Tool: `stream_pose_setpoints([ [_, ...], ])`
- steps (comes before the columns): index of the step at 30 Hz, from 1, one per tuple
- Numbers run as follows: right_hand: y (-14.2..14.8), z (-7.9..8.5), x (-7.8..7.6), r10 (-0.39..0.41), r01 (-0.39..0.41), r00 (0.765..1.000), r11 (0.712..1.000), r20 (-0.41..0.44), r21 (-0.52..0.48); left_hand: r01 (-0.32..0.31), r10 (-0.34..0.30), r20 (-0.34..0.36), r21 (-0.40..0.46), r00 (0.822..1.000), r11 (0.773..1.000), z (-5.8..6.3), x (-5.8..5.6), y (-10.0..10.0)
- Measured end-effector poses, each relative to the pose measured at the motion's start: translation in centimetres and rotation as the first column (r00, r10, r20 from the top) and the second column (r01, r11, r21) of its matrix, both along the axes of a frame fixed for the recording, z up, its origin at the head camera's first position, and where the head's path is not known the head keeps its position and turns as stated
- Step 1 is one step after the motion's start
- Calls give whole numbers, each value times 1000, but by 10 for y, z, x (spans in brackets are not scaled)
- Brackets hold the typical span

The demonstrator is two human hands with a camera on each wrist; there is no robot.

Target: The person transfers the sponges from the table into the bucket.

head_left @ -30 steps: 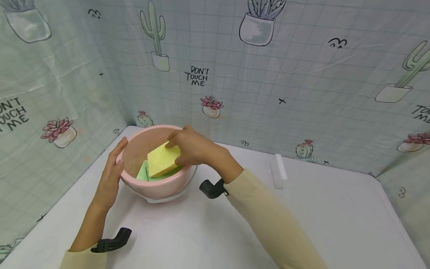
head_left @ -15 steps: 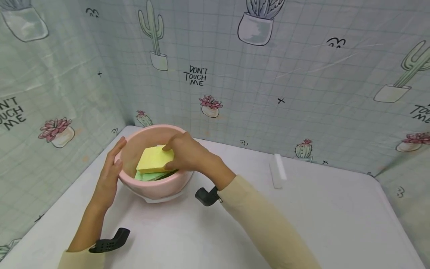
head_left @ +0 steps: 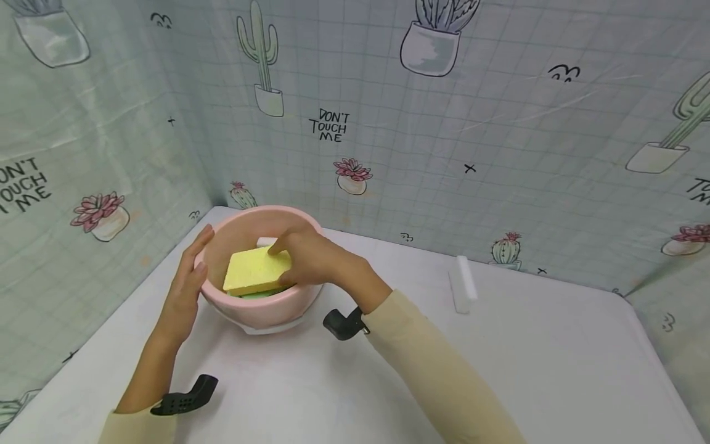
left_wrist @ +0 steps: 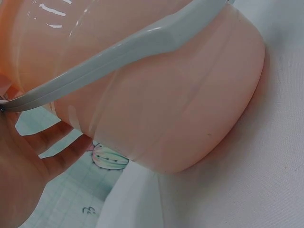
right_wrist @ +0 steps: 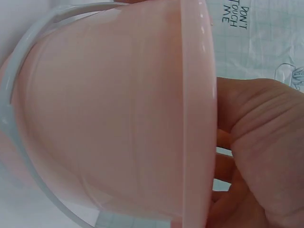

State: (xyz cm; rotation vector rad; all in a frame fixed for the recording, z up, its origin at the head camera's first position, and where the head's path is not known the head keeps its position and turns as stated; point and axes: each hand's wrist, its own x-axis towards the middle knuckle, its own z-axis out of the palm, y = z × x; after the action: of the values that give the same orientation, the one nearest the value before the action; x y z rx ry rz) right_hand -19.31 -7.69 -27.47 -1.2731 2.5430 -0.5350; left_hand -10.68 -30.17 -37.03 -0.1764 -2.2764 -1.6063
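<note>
A pink bucket (head_left: 261,311) with a pale grey handle (left_wrist: 118,54) stands at the left of the table in the head view. My right hand (head_left: 310,254) reaches over its rim and pinches the right end of a yellow sponge (head_left: 255,271) inside. Something green (head_left: 261,295) lies under the sponge, and a white piece (head_left: 267,242) shows behind it. My left hand (head_left: 180,293) rests against the bucket's left side, its fingers fairly straight along the outer wall and its thumb at the rim. In the right wrist view the bucket wall hides my right fingertips and the sponge.
A narrow white block (head_left: 463,285) lies on the white table (head_left: 527,357) to the right of the bucket. Hanging sheets printed with cacti (head_left: 388,135) close off the back and sides. Black wrist cameras (head_left: 185,394) sit on both forearms.
My right hand has moved left and lower into the bucket with the yellow sponge, which now lies flatter over the green thing. The white piece behind has come into view. My left hand stays at the bucket.
</note>
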Motion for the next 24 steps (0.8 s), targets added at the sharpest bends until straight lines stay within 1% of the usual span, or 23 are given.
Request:
stream_pose_setpoints([
  [5,3,3,-1,56,-58,996,998,63,29,2,-2,-1,3,1000,1000,0,0,0],
  [7,5,3,-2,65,-66,995,998,82,15,4,-4,-1,5,1000,1000,-1,0,0],
  [10,8,5,-2,71,-70,996,997,58,-20,7,-7,-2,8,1000,1000,-1,0,0],
  [12,13,8,-1,61,-60,998,997,19,-54,10,-10,0,12,1000,1000,-2,0,0],
  [15,25,12,1,-4,-1,999,992,-33,-129,13,-13,0,16,1000,1000,-2,1,0],
  [17,38,14,3,-68,55,996,979,-59,-197,11,-11,-1,13,1000,1000,-2,1,1],
  [19,52,14,5,-138,116,989,954,-60,-275,10,-10,-3,10,1000,1000,-2,1,1],
  [21,68,12,7,-206,173,976,927,-66,-334,6,-6,-3,6,1000,1000,-1,1,1],
  [24,93,3,8,-295,241,953,877,-71,-416,6,-6,-3,7,1000,1000,0,1,0],
])
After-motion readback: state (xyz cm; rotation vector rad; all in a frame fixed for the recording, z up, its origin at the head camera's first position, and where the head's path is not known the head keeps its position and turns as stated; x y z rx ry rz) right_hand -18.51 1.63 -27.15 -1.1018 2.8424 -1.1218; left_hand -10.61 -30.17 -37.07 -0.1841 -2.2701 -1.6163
